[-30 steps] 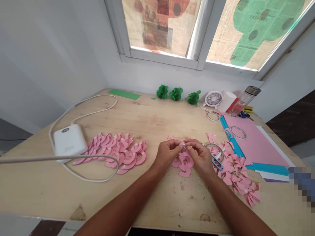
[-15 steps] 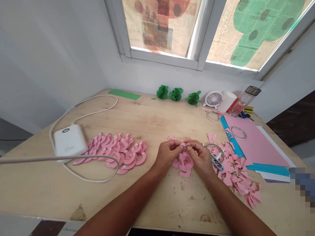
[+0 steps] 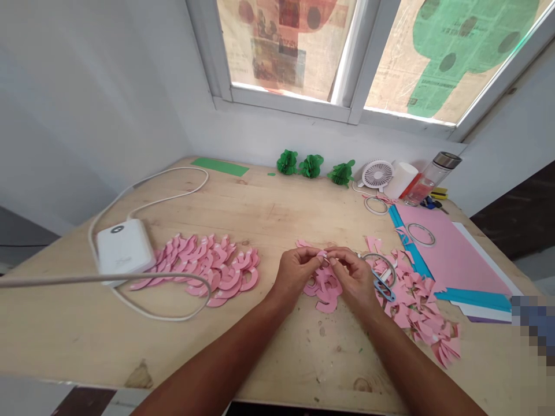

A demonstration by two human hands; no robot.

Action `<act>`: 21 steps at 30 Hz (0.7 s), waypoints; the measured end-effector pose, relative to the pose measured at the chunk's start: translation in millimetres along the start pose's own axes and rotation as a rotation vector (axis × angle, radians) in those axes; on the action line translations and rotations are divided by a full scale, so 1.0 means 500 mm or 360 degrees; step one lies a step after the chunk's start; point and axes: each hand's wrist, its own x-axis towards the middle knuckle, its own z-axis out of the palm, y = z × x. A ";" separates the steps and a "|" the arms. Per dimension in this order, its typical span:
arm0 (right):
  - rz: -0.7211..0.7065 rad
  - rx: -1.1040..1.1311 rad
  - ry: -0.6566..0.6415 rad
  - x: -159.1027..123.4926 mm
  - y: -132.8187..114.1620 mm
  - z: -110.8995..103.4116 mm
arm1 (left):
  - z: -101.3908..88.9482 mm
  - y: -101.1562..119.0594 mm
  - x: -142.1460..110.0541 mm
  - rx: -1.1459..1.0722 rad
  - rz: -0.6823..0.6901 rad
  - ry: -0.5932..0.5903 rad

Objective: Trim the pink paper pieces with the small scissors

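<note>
Between the fingertips of both hands is a small curved pink paper piece [image 3: 321, 254], pinched from either side. My left hand [image 3: 295, 271] is closed on its left end, and my right hand [image 3: 353, 274] is closed on its right end. Just below the fingers lie more pink paper cut-outs [image 3: 327, 297], curled in shape and partly hidden by the hands. Beside my right hand rests a blue-grey cutter [image 3: 384, 287], with a tape ring [image 3: 388, 260] next to it among pink scraps [image 3: 416, 312].
Overlapping pink paper curls [image 3: 221, 271] lie left of the hands, against a white power bank [image 3: 124, 248] with a looping cable [image 3: 165, 318]. Pink and blue paper sheets [image 3: 455, 248] are stacked at the right. Green paper flowers [image 3: 311, 166], a small fan [image 3: 377, 174] and a glass bottle [image 3: 429, 179] line the back.
Both hands stay in nearly the same place, still pinching the pink paper piece. Nothing else has visibly moved, apart from a very slight shift of the view.
</note>
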 end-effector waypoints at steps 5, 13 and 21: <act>0.0035 -0.0018 0.0020 -0.001 0.001 0.001 | 0.001 0.001 0.001 -0.0009 -0.0021 0.0014; 0.0032 -0.0021 0.0038 -0.002 0.001 0.000 | 0.001 -0.002 0.003 -0.0005 0.0006 0.0020; 0.0050 -0.0031 0.0053 -0.002 -0.001 0.001 | 0.003 0.001 -0.001 -0.0008 0.0023 0.0040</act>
